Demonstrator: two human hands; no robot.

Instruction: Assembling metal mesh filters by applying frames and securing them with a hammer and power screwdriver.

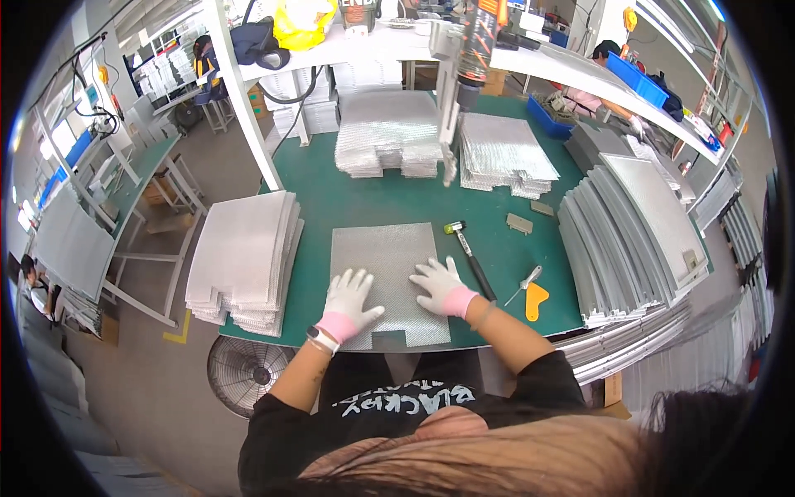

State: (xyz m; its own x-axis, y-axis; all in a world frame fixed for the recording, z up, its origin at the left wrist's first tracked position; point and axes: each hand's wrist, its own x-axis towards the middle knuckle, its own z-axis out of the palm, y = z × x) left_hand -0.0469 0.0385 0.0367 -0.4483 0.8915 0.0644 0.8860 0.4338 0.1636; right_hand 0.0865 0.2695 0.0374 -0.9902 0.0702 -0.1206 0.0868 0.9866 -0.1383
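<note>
A grey perforated metal sheet (pixel 385 257) with a notch in its near edge lies flat at the front of the green table (pixel 315 192). My left hand (pixel 351 300), in a white glove with a pink cuff, rests on its left part with fingers spread. On the right part my right hand (pixel 441 287), gloved the same way, lies with fingers apart. Just right of the sheet is a hammer (pixel 470 258) with a black handle. Farther right are a screwdriver (pixel 525 283) and a yellow scraper-like flat tool (pixel 537 301).
Stacked notched sheets stand at the left (pixel 240 248), back middle (pixel 387 124) and back right (pixel 503 151). A taller stack of grey panels (pixel 617 240) fills the right side. A power driver (pixel 480 45) hangs over the back. A floor fan (pixel 244 374) stands below the left front edge.
</note>
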